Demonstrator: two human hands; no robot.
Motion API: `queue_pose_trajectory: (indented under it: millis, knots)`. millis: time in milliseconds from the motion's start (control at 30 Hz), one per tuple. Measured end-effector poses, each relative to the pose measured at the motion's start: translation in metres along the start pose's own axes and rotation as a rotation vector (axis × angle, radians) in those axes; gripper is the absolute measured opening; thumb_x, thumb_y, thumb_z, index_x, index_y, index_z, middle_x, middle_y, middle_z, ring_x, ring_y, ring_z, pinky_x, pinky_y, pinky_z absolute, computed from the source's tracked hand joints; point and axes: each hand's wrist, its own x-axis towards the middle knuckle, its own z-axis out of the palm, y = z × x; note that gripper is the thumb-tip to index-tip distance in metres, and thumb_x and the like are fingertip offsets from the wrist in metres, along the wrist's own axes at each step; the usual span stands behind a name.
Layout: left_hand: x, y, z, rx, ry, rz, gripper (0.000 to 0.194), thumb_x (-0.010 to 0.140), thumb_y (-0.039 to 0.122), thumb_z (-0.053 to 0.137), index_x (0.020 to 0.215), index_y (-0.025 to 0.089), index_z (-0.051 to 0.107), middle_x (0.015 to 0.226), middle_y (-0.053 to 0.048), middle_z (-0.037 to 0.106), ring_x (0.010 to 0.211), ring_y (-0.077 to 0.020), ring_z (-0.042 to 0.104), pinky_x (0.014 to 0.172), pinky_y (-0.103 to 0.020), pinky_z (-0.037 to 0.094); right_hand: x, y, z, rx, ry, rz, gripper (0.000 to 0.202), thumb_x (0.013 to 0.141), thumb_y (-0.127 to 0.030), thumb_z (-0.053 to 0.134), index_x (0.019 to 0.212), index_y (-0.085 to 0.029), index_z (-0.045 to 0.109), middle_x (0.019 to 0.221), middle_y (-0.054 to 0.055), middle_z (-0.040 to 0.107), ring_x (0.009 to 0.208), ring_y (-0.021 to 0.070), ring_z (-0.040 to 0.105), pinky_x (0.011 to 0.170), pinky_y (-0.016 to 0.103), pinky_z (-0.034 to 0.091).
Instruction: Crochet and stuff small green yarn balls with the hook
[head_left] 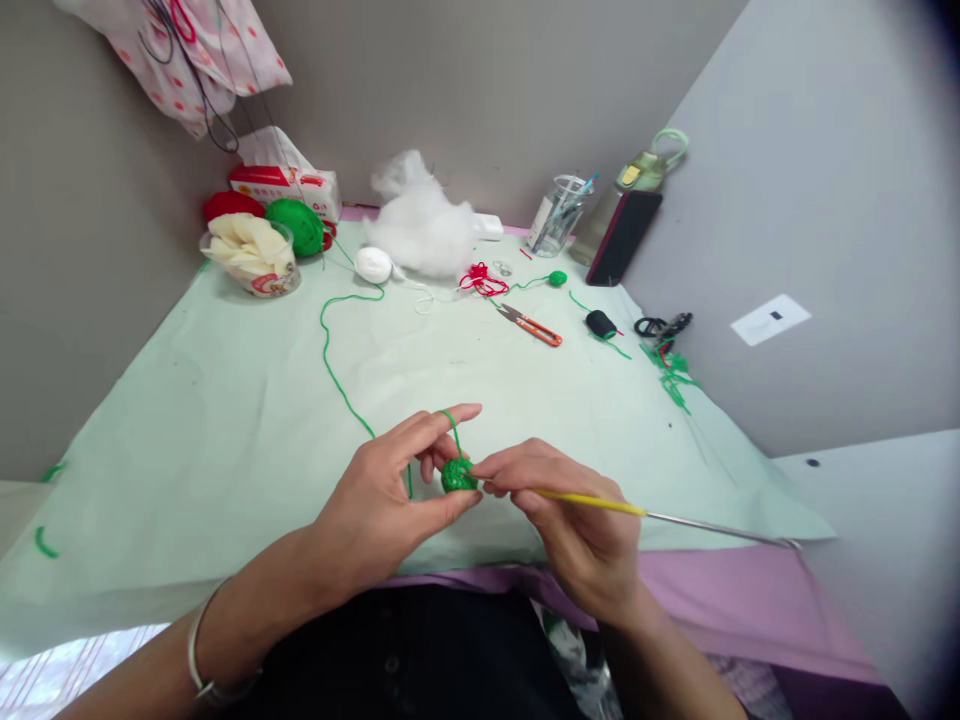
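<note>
Near the front of the table, my left hand point(397, 490) pinches a small green crocheted piece point(458, 475) between thumb and fingers. Green yarn point(327, 350) runs over its raised index finger and trails back across the cloth towards a green yarn ball point(296, 228). My right hand point(574, 510) grips a crochet hook with a yellow handle point(592, 500), its metal rear end pointing right. The hook's tip meets the green piece, but the fingers and yarn hide its exact place.
Orange-handled snips point(532, 326), red yarn point(484, 280) and white stuffing point(427, 225) lie behind my hands. A black piece point(601, 324), a phone point(625, 238) and a jar point(557, 215) are at the right back. A tub point(262, 278) stands at the left back.
</note>
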Motion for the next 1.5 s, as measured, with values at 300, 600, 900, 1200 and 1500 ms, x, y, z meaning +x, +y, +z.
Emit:
queue_pose_trajectory:
  millis: [300,600,900,1200,1500]
  knots:
    - [-0.004,-0.002,-0.003,-0.121,-0.066,-0.075,0.062,0.082,0.027,0.08,0.141,0.025,0.062,0.095,-0.001,0.07,0.09,-0.0184,0.059,0.094,-0.036,0.048,-0.003,0.009,0.005,0.301,0.14,0.189,0.02,0.103,-0.022,0.056,0.106,-0.026,0.076,0.099,0.005,0.077,0.08,0.017,0.07,0.075,0.034,0.058]
    - [-0.005,-0.002,-0.007,-0.19,-0.132,-0.143,0.067,0.078,0.03,0.085,0.142,0.03,0.061,0.1,0.0,0.068,0.098,-0.0188,0.057,0.097,-0.034,0.045,-0.008,0.025,0.014,0.458,0.151,0.113,0.018,0.103,-0.025,0.058,0.105,-0.028,0.076,0.1,0.004,0.077,0.081,0.016,0.067,0.072,0.032,0.055]
    - [-0.001,-0.006,-0.01,-0.376,-0.234,-0.234,0.073,0.072,0.026,0.091,0.14,0.032,0.064,0.087,0.005,0.06,0.089,-0.0149,0.059,0.092,-0.032,0.046,-0.013,0.032,0.034,0.388,0.211,0.102,0.014,0.1,-0.032,0.064,0.097,-0.029,0.077,0.089,0.003,0.074,0.083,0.0182,0.067,0.069,0.032,0.057]
    - [-0.006,-0.013,0.01,-0.652,-0.052,-0.215,0.071,0.081,0.028,0.085,0.146,0.024,0.057,0.102,-0.003,0.072,0.104,-0.0202,0.063,0.098,-0.034,0.045,-0.019,0.022,0.028,-0.541,0.304,-0.355,0.043,0.09,-0.004,0.068,0.125,-0.027,0.075,0.1,0.007,0.07,0.093,0.0202,0.069,0.073,0.031,0.062]
    - [-0.007,-0.015,0.003,-0.931,-0.172,-0.357,0.063,0.08,0.03,0.086,0.139,0.025,0.066,0.099,-0.002,0.071,0.093,-0.0133,0.059,0.091,-0.026,0.042,-0.014,0.019,0.035,-0.068,0.416,-0.194,0.03,0.1,-0.014,0.06,0.117,-0.031,0.077,0.101,0.006,0.077,0.086,0.0199,0.072,0.063,0.033,0.059]
